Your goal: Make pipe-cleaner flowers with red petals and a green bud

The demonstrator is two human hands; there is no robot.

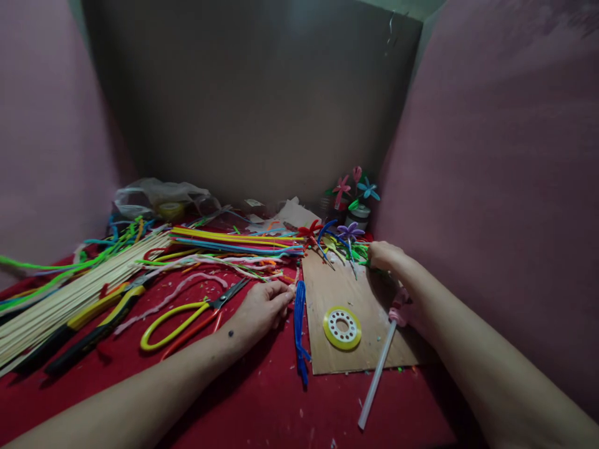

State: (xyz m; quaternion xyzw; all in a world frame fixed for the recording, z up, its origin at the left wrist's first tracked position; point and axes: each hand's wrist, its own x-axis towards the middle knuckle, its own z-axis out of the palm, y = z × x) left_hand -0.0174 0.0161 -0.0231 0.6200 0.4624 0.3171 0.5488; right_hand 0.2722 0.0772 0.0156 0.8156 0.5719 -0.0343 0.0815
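My left hand (266, 304) is closed, thumb and forefinger pressed together beside the top of a bundle of blue pipe cleaners (299, 321). Whatever is in its pinch is too small to make out. At the board's far right edge, my right hand (386, 254) has its fingers curled down at a heap of green pipe cleaner pieces (359, 252); its fingertips are partly hidden. Beneath my right forearm lies a pale plastic stick (377, 374) with a pink coiled end (399, 307). A roll of yellow-edged tape (342, 328) lies flat on the wooden board (322, 355).
Left of my left hand lie yellow-and-red-handled scissors (206, 305), black-and-yellow pliers (103, 324) and wooden sticks (84, 284). Straight pipe cleaners (234, 240) stretch behind. Red (311, 229) and purple (350, 231) flowers lie at the board's back; more flowers (367, 189) stand in a jar. Walls enclose three sides.
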